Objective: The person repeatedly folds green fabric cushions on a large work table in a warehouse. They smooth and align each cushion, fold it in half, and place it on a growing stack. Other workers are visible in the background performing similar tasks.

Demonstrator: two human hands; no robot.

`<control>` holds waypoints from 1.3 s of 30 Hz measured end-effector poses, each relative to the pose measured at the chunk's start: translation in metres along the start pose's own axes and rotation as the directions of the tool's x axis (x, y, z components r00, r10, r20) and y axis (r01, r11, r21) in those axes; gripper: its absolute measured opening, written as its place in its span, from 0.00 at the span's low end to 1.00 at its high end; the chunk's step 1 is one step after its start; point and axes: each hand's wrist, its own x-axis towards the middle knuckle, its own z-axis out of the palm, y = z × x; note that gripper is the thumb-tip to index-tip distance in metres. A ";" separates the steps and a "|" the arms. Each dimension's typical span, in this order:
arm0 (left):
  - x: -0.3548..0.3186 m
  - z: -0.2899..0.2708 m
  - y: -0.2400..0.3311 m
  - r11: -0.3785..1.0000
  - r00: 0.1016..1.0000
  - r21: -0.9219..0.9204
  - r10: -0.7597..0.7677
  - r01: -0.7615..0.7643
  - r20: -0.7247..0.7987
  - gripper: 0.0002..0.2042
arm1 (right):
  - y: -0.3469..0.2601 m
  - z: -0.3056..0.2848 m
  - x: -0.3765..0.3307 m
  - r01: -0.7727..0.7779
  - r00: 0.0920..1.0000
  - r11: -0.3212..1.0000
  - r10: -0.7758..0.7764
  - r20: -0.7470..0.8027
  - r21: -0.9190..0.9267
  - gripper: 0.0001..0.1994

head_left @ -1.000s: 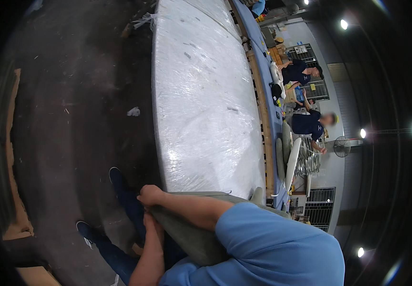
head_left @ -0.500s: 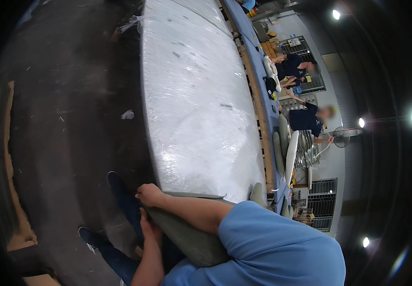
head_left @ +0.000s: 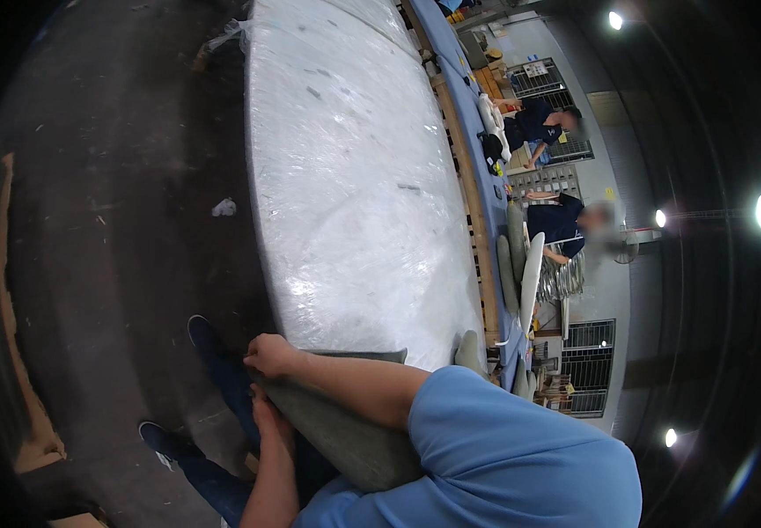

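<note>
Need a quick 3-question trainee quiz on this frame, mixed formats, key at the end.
1. True or false: the right hand grips the edge of the grey-green cushion.
2. Multiple choice. The big slab beside the person is covered in: A) clear plastic wrap, B) brown paper, C) a red blanket.
3. Fill in: the left hand rests against the cushion's ____ side, below the right hand.

Key:
1. True; its fingers close over the cushion's corner.
2. A; the wrap shines under the lights.
3. Near (the person's own side), just above the dark blue shoes on the floor.
</note>
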 end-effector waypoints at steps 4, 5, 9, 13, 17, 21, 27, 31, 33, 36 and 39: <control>-0.002 -0.003 -0.002 1.000 1.000 -0.010 0.010 -0.009 0.014 0.30 | -0.004 -0.017 0.000 0.013 0.992 0.991 0.004 0.130 -0.135 0.17; -0.007 -0.001 -0.007 1.000 0.999 -0.020 -0.011 0.012 0.038 0.31 | 0.007 -0.009 -0.001 0.037 0.996 0.984 -0.024 0.080 -0.173 0.17; -0.021 0.011 0.002 0.993 0.980 -0.059 -0.087 0.099 0.182 0.35 | 0.006 0.002 -0.002 0.045 0.997 0.999 -0.047 -0.065 -0.028 0.17; -0.017 0.010 0.005 0.974 0.958 -0.062 -0.201 0.217 0.203 0.38 | 0.006 0.008 -0.002 0.073 0.985 0.997 -0.070 -0.155 0.014 0.17; -0.003 0.002 0.003 0.987 0.987 0.023 -0.161 0.160 0.009 0.39 | 0.000 0.006 -0.002 0.048 0.985 0.996 -0.034 -0.168 0.079 0.18; 0.004 0.012 -0.002 0.989 0.985 0.133 -0.045 0.068 -0.167 0.34 | 0.005 0.015 0.007 -0.001 0.982 0.997 0.015 -0.188 0.073 0.18; 0.016 0.003 0.002 0.956 0.994 0.293 0.042 -0.011 -0.101 0.23 | -0.001 0.026 0.020 -0.167 0.965 0.985 0.173 -0.197 0.045 0.15; 0.021 -0.005 0.013 0.945 0.997 0.325 0.049 -0.027 -0.060 0.22 | -0.011 0.015 0.019 -0.160 0.970 0.983 0.173 -0.169 0.087 0.14; 0.025 -0.005 0.013 0.938 0.996 0.346 0.047 -0.019 -0.073 0.23 | -0.010 0.018 0.018 -0.137 0.972 0.986 0.152 -0.180 0.093 0.15; 0.028 0.001 0.014 0.932 0.995 0.361 0.053 -0.021 -0.080 0.24 | -0.010 0.022 0.020 -0.162 0.964 0.982 0.177 -0.196 0.095 0.14; 0.025 -0.002 0.012 0.934 0.995 0.357 0.055 -0.022 -0.082 0.25 | -0.012 0.018 0.024 -0.183 0.959 0.977 0.202 -0.198 0.113 0.13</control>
